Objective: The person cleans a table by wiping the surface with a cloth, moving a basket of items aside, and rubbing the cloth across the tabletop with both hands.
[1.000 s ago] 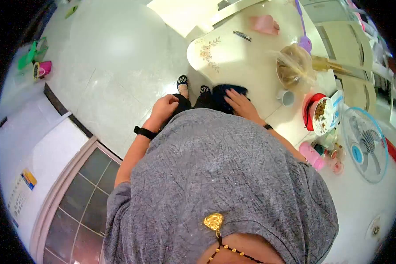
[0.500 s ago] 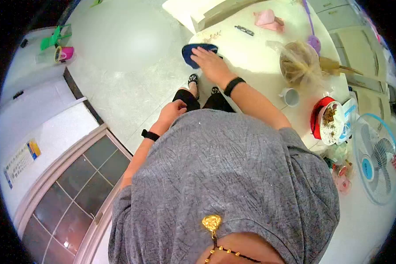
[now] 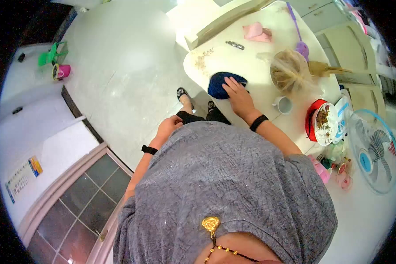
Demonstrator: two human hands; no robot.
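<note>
A dark blue cloth lies on the pale table, near its rounded left corner. My right hand is on the cloth, its fingers pressing and holding it against the tabletop. By my thigh, at the hem of the grey shirt, hangs my left hand; its fingers are loosely bent and nothing shows in them. To the right of my right hand stands a white mug. Farther up the table are a small dark, patterned object and a folded pink cloth.
A bowl wrapped in clear plastic and a purple long-handled thing stand on the right of the table. Nearer me are a dish with food remains and a fan. A framed glass door is at left.
My right hand has slid the blue cloth right and nearer me, from the table's edge onto the tabletop. My view has shifted a little; my left hand stays by my thigh.
</note>
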